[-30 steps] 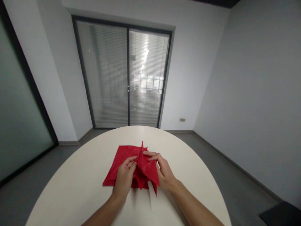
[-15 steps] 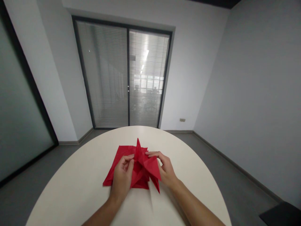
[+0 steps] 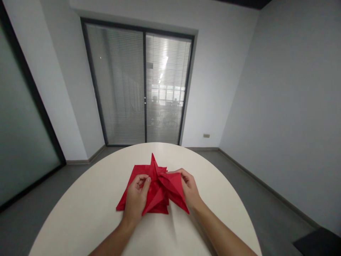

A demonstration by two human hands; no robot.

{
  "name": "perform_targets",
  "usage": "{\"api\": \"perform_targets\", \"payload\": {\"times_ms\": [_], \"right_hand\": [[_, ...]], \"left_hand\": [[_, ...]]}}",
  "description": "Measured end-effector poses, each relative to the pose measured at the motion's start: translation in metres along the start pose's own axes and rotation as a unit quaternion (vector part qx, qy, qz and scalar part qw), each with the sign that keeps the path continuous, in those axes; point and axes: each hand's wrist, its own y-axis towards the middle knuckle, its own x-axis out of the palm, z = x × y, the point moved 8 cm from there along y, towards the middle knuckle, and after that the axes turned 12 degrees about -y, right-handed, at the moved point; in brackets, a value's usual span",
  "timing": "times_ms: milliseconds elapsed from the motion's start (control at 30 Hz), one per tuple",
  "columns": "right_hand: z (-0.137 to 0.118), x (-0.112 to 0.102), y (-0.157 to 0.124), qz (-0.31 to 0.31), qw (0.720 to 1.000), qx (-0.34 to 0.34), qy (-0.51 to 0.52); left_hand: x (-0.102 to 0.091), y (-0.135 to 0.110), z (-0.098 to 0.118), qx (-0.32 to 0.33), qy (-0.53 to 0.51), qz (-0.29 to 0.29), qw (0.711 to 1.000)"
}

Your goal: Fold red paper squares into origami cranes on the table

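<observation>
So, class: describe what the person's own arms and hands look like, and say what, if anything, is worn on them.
Both forearms are bare, with no sleeves in view. The left hand and right hand wear no gloves; no watch, bracelet or ring is visible.

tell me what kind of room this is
Probably a small office meeting room: a round white table, a glass sliding door with blinds, bare grey walls and a wall socket. Both hands fold red paper on the table.
</observation>
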Motion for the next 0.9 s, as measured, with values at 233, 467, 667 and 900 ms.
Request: {"api": "perform_targets", "payload": {"times_ms": [233,467,667,900], "right_hand": [[0.012,-0.005,0.007,0.021,0.997,0.046,0.051],[0.028,0.005,0.012,-0.035,0.991,0.088,0.092],[0.007,-0.034,0.014,0.114,0.993,0.006,-0.003],[-0.042,0.01,-0.002,-0.017,0.971,-0.094,-0.218]], "left_hand": [[-0.001,0.002,0.003,0.001,-0.029,0.003,1.0],[0.005,-0.004,0.013,0.011,-0.012,-0.024,1.0],[0.004,-0.004,0.014,0.033,0.051,-0.027,0.998],[0.012,-0.014,0.019,0.097,0.157,-0.081,0.98]]}}
